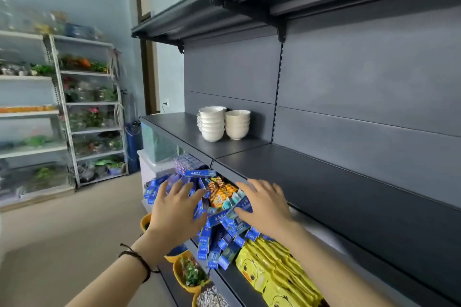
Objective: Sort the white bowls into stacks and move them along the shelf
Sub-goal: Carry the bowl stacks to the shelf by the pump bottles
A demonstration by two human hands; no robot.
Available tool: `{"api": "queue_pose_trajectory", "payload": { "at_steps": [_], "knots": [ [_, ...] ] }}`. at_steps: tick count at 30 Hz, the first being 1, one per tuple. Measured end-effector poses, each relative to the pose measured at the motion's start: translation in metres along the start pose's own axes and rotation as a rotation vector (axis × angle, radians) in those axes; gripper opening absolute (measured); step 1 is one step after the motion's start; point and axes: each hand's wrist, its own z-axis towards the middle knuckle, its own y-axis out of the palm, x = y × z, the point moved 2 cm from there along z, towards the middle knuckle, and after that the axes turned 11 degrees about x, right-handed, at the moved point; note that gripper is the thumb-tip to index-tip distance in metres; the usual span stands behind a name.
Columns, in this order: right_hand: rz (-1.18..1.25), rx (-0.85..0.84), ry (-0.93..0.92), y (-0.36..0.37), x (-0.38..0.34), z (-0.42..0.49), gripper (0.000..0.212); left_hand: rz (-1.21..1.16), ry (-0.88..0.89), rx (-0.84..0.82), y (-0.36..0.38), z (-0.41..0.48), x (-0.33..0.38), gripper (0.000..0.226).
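On shelf (pixel 179 127), two bowl stacks (pixel 211 123) touching; likely heavy, glazed, slippery, breakable, so grip lowest bowl; left hand (pixel 174 209), right hand (pixel 264 204) spread, holding nothing

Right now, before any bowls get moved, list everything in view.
white bowls: two stacks, white, side by side on the shelf's left section, near the back panel
shelf: one, dark grey, two sections
blue boxes: many, blue, heaped on the tier below
orange packets: several, orange, among the blue boxes
duck packets: several, yellow, right of the blue boxes
plant pots: several, yellow, lowest tier
wire rack: one, white, far left, holding plants
left hand: fingers spread over the blue boxes, dark cord on wrist
right hand: fingers spread over the blue boxes
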Motion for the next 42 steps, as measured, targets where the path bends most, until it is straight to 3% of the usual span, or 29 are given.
{"api": "queue_pose_trajectory", "payload": {
  "at_steps": [8,20,33,37,42],
  "knots": [
    [-0.002,-0.004,-0.032,0.064,-0.028,0.108,0.065,0.015,0.015,0.056,0.072,0.055,-0.08,0.054],
    [0.072,0.037,0.083,0.162,-0.03,0.294,0.066,0.011,0.05,0.058,0.178,0.227,-0.169,0.055],
    [0.154,-0.019,0.13,0.242,-0.069,0.403,0.066,-0.084,0.097,0.112,0.283,0.324,-0.278,0.054],
    [0.14,-0.002,0.236,0.267,-0.083,0.434,0.068,-0.101,0.187,0.109,0.313,0.355,-0.317,0.056],
    [0.181,0.098,0.499,0.289,-0.093,0.471,0.074,-0.241,0.27,0.09,0.345,0.399,-0.361,0.062]
  ]
}}
